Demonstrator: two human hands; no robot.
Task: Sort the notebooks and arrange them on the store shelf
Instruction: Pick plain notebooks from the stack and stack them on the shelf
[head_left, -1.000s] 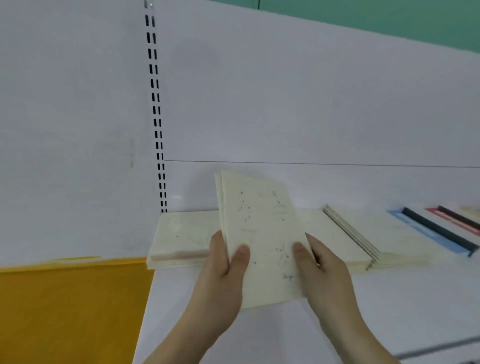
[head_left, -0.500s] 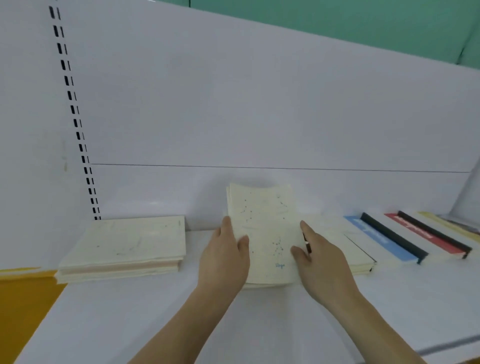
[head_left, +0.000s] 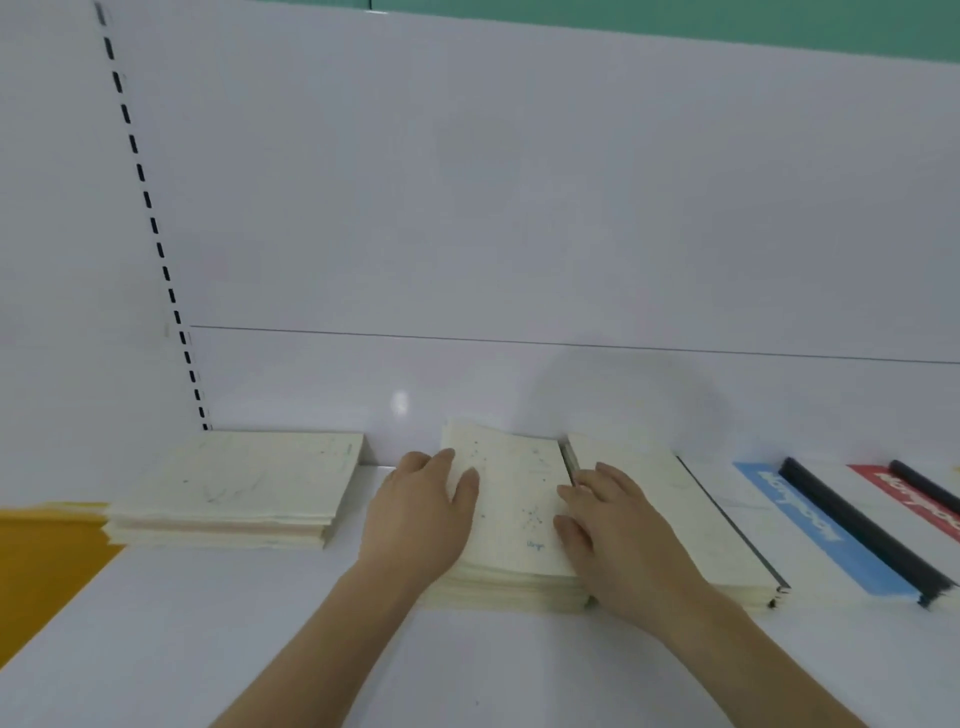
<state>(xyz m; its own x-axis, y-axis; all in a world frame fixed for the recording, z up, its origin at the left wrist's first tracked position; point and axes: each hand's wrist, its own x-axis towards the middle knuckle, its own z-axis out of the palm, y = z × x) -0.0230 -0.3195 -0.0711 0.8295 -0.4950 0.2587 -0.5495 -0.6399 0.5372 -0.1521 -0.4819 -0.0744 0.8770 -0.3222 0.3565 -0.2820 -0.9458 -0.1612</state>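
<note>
Both hands are lying on the cream notebook (head_left: 511, 499) with the dotted constellation print, which is sitting on top of a stack of like notebooks (head_left: 511, 590) on the white shelf (head_left: 218, 639), close to its back panel. The left hand (head_left: 418, 519) is holding the notebook's left edge, thumb curled over the cover, its grip grasping that edge. The right hand (head_left: 618, 535) is pressing flat on the right side of the cover, fingers fairly straight, its grip released. Just right of the stack, touching it, another cream pile (head_left: 675, 519) is lying. Further toward the shelf's right end, a blue-banded notebook (head_left: 815, 525) and a red-banded one (head_left: 914, 501) are lying. Toward the left end, apart from the hands, a separate cream stack (head_left: 234, 488) is resting.
</note>
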